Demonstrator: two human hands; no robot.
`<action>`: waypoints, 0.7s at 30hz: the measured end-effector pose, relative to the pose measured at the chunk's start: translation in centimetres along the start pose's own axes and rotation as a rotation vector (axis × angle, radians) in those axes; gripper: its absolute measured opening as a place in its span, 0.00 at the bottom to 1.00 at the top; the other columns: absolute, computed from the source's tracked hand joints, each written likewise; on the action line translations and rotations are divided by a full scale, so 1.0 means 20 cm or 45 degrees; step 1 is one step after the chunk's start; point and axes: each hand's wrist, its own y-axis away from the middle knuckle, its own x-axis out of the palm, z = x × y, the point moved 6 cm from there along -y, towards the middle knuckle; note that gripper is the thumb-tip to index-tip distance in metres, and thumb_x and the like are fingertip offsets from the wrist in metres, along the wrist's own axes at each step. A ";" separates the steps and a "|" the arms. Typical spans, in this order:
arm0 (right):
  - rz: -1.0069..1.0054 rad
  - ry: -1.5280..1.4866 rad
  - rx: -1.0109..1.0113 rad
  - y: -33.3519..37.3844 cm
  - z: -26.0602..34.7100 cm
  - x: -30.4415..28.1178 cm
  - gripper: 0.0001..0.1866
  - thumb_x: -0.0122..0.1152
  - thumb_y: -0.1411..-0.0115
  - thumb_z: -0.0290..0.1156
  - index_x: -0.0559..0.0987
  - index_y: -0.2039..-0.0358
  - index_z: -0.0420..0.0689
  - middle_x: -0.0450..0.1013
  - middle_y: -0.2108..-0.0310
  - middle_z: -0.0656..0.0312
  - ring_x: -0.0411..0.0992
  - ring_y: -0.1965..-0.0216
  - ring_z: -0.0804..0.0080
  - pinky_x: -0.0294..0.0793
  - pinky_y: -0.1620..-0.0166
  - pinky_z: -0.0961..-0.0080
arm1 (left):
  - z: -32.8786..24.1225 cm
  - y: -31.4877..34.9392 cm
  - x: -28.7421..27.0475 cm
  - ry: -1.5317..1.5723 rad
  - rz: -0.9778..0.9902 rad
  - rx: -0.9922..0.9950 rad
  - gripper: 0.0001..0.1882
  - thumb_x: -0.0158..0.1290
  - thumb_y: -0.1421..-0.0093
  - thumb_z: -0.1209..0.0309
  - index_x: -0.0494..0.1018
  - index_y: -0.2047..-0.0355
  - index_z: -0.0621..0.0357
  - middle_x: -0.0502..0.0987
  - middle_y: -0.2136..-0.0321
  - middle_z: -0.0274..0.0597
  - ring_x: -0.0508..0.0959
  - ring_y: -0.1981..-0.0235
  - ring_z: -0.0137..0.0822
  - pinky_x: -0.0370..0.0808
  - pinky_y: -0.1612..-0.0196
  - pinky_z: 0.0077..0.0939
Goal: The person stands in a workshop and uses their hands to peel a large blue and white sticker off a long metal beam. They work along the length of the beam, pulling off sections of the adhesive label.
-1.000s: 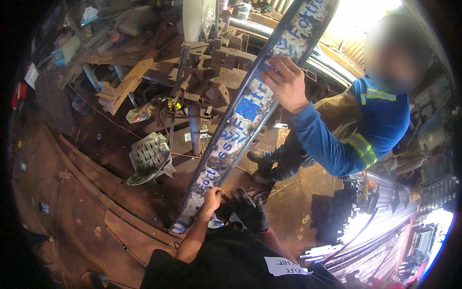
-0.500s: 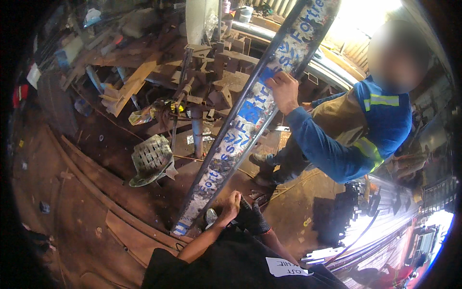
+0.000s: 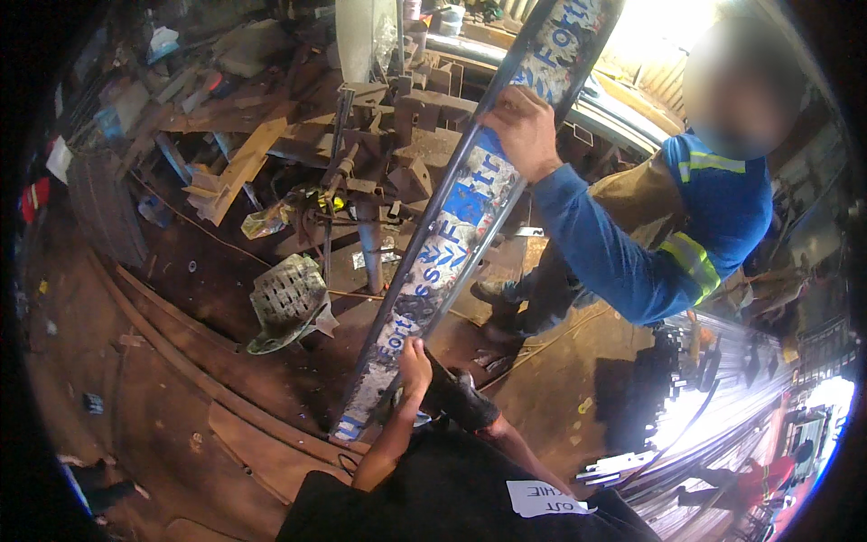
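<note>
A long metal beam [image 3: 452,221] with dark edges and a scuffed white-and-blue printed face slants from upper right to lower left before me. My bare left hand [image 3: 414,369] overlaps its lower part, fingers closed; whether they touch the beam cannot be made out. Beside it, my right hand [image 3: 462,397] wears a dark glove with an orange cuff. The glove's upper end reaches up to the left fingers, and the right fingers' pose is unclear. Higher up, a co-worker's bare hand [image 3: 524,131] grips the beam's left edge.
A co-worker in a blue jacket [image 3: 623,253] with reflective bands stands right of the beam. Left of it lie a perforated, dirty chair shell [image 3: 289,303], wooden boards [image 3: 244,172] and heaped scrap. Stacked metal lengths [image 3: 713,388] are at right. Long strips [image 3: 181,339] cross the floor.
My hands have risen up and left from in front of my chest to the beam's lower part. The co-worker's hand has shifted up along the beam.
</note>
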 end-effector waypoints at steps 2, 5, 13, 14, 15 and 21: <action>-0.127 -0.008 0.041 0.07 -0.03 -0.03 0.24 0.45 0.34 0.36 0.62 0.41 0.38 0.65 0.45 0.57 0.65 0.46 0.67 0.66 0.46 0.74 | 0.01 -0.11 -0.13 -0.065 -0.192 0.027 0.17 0.38 0.34 0.63 0.70 0.65 0.66 0.75 0.67 0.59 0.73 0.63 0.60 0.68 0.61 0.46; -0.219 0.070 0.049 0.17 -0.07 -0.11 0.24 0.49 0.35 0.40 0.65 0.43 0.38 0.68 0.50 0.55 0.69 0.53 0.68 0.70 0.51 0.75 | 0.03 -0.33 -0.48 -0.104 -0.364 -0.028 0.21 0.36 0.32 0.61 0.67 0.68 0.70 0.73 0.71 0.58 0.71 0.67 0.60 0.66 0.62 0.45; -0.716 -0.013 -0.003 0.19 -0.08 -0.50 0.18 0.52 0.37 0.46 0.64 0.80 0.52 0.57 0.85 0.73 0.56 0.84 0.82 0.54 0.79 0.84 | -0.30 -0.20 -0.60 0.298 0.521 0.134 0.19 0.40 0.33 0.59 0.64 0.75 0.62 0.62 0.80 0.34 0.61 0.75 0.27 0.62 0.70 0.28; -0.739 -0.024 -0.028 0.17 -0.07 -0.50 0.19 0.52 0.37 0.46 0.63 0.80 0.52 0.57 0.85 0.73 0.56 0.84 0.82 0.54 0.79 0.83 | -0.31 -0.14 -0.57 0.292 0.506 0.024 0.20 0.41 0.33 0.58 0.64 0.76 0.62 0.62 0.79 0.32 0.61 0.75 0.27 0.62 0.71 0.29; -0.696 -0.071 -0.068 0.15 -0.04 -0.48 0.19 0.52 0.37 0.46 0.62 0.80 0.53 0.57 0.85 0.73 0.55 0.85 0.82 0.55 0.79 0.82 | -0.35 -0.07 -0.54 0.334 0.549 0.093 0.20 0.41 0.33 0.58 0.65 0.75 0.62 0.63 0.79 0.33 0.62 0.74 0.27 0.63 0.69 0.27; -0.523 0.808 -0.341 0.06 0.09 -0.32 0.23 0.45 0.35 0.52 0.71 0.59 0.44 0.67 0.61 0.62 0.68 0.65 0.73 0.68 0.64 0.77 | -0.50 0.28 -0.27 0.539 1.072 0.133 0.16 0.40 0.33 0.61 0.68 0.71 0.61 0.65 0.73 0.32 0.64 0.70 0.26 0.63 0.63 0.22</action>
